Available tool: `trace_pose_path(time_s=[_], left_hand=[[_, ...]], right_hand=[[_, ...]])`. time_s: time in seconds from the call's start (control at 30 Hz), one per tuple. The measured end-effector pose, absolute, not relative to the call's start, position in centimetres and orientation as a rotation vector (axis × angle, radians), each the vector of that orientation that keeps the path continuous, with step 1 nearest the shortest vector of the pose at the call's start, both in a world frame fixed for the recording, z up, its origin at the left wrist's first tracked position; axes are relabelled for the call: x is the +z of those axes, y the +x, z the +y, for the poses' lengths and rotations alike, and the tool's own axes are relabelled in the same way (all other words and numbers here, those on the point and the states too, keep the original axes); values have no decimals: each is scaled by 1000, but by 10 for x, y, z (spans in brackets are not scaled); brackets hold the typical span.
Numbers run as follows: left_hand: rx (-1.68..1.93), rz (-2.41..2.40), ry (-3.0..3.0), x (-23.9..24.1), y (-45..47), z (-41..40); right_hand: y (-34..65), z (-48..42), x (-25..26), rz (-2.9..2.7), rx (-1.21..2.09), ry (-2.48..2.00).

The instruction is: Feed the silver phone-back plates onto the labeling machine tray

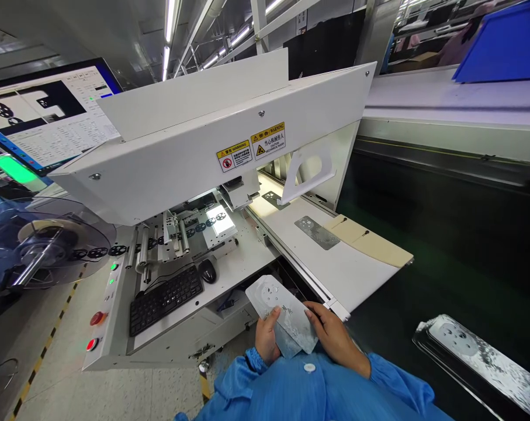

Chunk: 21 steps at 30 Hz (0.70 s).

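Observation:
Low in front of my body I hold grey phone back panels, with camera holes at the far end and a dark pattern. The upper panel (293,316) overlaps a second panel (286,344) beneath it, slightly fanned. My left hand (267,338) is closed on their left edge, thumb on top. On the right edge my right hand (332,334) grips with its thumb on the upper face. Ahead, a similar panel (321,235) lies flat on the white machine bed (306,257). Another panel (275,199) rests farther back under the machine's lit head.
The white machine cover (229,146) spans above the bed. A keyboard (166,301), mouse (207,271) and red button (97,318) are at left, with a label reel (49,251) and monitor (41,111). More panels (479,351) lie in a black tray at right.

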<state>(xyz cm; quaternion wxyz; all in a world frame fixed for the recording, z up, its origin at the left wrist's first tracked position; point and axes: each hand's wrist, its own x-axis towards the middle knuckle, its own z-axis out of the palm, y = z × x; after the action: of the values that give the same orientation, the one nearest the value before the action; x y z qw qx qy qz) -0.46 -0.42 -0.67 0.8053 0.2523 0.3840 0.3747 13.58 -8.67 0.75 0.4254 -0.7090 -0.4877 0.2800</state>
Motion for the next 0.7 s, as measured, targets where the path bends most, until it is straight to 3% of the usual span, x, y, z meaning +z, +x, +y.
trace_pose_path(time_s=[0.7], left_hand=[[755, 846, 523, -2, -4, -4]], right_hand=[[137, -92, -9, -1446, 470, -1715]])
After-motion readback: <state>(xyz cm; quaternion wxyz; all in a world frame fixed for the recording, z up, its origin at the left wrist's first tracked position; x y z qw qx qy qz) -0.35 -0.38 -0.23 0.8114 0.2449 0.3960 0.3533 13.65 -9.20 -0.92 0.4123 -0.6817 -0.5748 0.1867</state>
